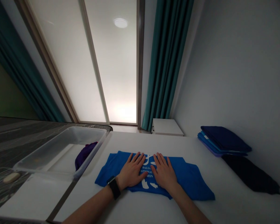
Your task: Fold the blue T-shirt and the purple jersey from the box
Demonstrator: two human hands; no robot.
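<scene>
A blue T-shirt (186, 177) with white lettering and a white print lies spread across the white table (116, 214), its sleeves out to both sides. My left hand (134, 171), with a dark watch on the wrist, rests flat on the shirt just left of the print. On the print's right side my right hand (164, 172) lies flat too, fingers spread and pointing away from me. Neither hand grips the fabric. Parts of the lettering are hidden under my hands.
To the left stands a clear plastic bin (49, 149) with a purple cloth (85, 155) in it. Folded clothes (226, 140) are stacked by the wall at right, a black garment (252, 174) beside them. Beyond the table are a white cabinet (166, 127) and green curtains (168, 62).
</scene>
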